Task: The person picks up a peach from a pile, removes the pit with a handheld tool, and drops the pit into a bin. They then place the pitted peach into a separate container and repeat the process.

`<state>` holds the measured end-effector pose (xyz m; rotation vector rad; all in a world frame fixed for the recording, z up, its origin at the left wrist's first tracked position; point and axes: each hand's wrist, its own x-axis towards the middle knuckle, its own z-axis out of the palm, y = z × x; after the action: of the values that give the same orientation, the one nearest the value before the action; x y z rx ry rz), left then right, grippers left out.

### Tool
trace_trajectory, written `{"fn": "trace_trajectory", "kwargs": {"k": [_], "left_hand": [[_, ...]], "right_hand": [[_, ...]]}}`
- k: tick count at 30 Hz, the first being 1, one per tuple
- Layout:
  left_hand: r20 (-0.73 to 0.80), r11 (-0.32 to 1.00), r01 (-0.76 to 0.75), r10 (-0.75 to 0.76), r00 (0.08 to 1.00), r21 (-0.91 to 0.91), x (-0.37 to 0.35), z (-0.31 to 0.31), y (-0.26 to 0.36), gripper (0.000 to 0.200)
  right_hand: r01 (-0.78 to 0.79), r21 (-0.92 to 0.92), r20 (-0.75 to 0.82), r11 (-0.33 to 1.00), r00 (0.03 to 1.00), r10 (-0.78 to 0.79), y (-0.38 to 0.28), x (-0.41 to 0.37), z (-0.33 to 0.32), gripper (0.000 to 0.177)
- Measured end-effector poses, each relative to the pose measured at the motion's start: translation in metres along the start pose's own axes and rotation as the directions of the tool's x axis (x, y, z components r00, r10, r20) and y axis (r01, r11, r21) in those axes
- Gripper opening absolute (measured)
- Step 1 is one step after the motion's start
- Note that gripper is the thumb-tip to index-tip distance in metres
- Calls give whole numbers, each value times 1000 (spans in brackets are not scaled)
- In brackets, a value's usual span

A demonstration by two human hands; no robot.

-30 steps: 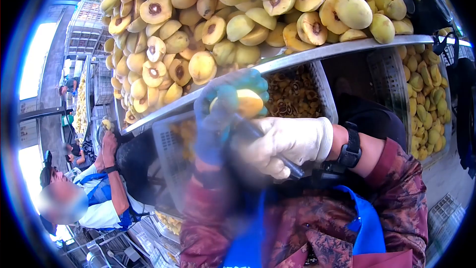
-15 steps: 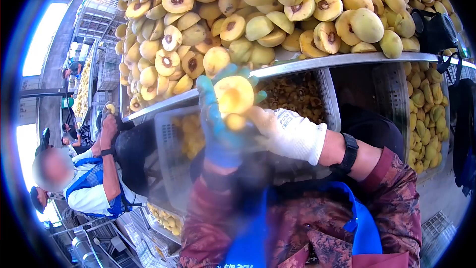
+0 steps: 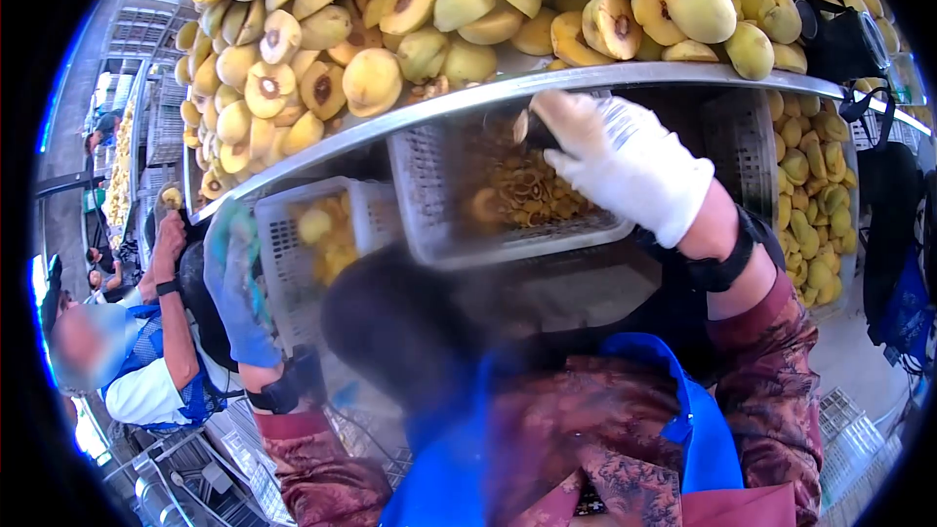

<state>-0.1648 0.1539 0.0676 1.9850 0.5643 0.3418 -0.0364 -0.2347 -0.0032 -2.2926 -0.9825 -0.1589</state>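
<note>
My right hand (image 3: 625, 161), in a white glove, is closed on a small, dark, blurred object just below the metal table edge. It hangs over a grey crate (image 3: 425, 200) of brownish-yellow scraps (image 3: 532, 185). My left hand (image 3: 234, 278), in a blue-green glove, is at the left side of a white crate (image 3: 283, 249) with yellow fruit pieces (image 3: 327, 234) inside. Its fingers are stretched out and no fruit shows in it. Halved yellow fruits, some with brown pits, lie heaped on the table (image 3: 488, 88) in front of me.
At the right, a crate holds more yellow fruit (image 3: 815, 195). A dark container (image 3: 849, 39) stands on the table's right part. Another person (image 3: 161, 361) sits at the left, a hand raised near a fruit. Stacked crates (image 3: 151, 20) stand at the upper left.
My hands have moved apart: the left down and to the left, without the fruit it held; the right up and to the right, over the scraps crate. The view has shifted slightly.
</note>
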Motion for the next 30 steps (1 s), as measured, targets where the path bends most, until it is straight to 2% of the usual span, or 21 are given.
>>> {"fn": "trace_trajectory", "kwargs": {"k": [1,2,3,4,5,6,7,8,9,10,11,12,14,16,17,18,19,23,25,27,30], "left_hand": [[142,999,-51,50,989,8,0,17,6,49],[275,997,-72,71,959,-8,-7,51,22,49],[413,997,-48,21,911,55,-10,80,37,47],[510,1000,4,-2,860,-2,-5,105,31,48],[582,969,-181,50,811,169,6,132,18,48],[657,903,-110,-215,723,415,7,162,33,50],[704,861,-102,-334,627,499,12,189,23,51],[802,678,-588,-3,597,441,25,211,-49,55],[822,671,-534,-209,530,514,31,235,-70,54],[836,652,-570,-190,515,500,35,253,-122,48],[799,606,-537,-328,503,587,39,271,-142,47],[726,572,-460,-426,540,679,38,283,-163,49],[628,551,-335,-517,581,764,36,295,-222,52],[580,514,-302,-558,594,803,34,306,-275,55],[644,577,-338,-479,596,743,34,308,-330,59],[629,424,-464,-537,563,778,43,316,-398,62],[648,458,-459,-527,549,761,38,319,-365,64],[617,412,-459,-532,580,787,22,329,-398,58],[609,430,-433,-510,607,792,19,330,-394,56],[616,487,-398,-462,638,777,20,330,-390,53],[648,660,-317,-342,681,681,25,324,-385,49]], "right_hand": [[-79,47,-4,996,997,80,2,1,-7,21],[-199,101,66,975,979,193,-3,5,-21,23],[-186,112,-4,976,982,187,-1,6,-26,26],[-172,124,-76,977,980,182,1,7,-31,29],[-278,174,-36,945,957,288,-4,8,-40,34],[-331,246,-29,911,937,348,-6,7,-47,38],[-318,324,-84,891,929,361,-3,6,-43,36],[-300,397,-138,868,915,379,1,4,-40,34],[-323,457,-148,829,891,429,3,3,-42,34],[-352,515,-147,781,862,485,2,2,-45,34],[-379,569,-137,730,832,538,1,-1,-50,34],[-403,616,-122,676,800,588,0,-2,-54,34],[-441,682,-86,583,743,664,1,-5,-60,34],[-470,722,-46,507,700,713,2,-5,-62,34],[-481,738,-27,473,680,733,2,-5,-63,34],[-491,750,-7,443,664,748,2,-3,-62,34],[-498,759,9,419,651,759,1,-2,-63,34],[-516,780,62,354,626,777,-3,5,-64,35],[-520,785,86,336,629,772,-4,8,-63,35],[-521,788,107,329,641,760,-7,10,-62,36],[-515,790,131,331,670,730,-12,12,-59,36]]}}
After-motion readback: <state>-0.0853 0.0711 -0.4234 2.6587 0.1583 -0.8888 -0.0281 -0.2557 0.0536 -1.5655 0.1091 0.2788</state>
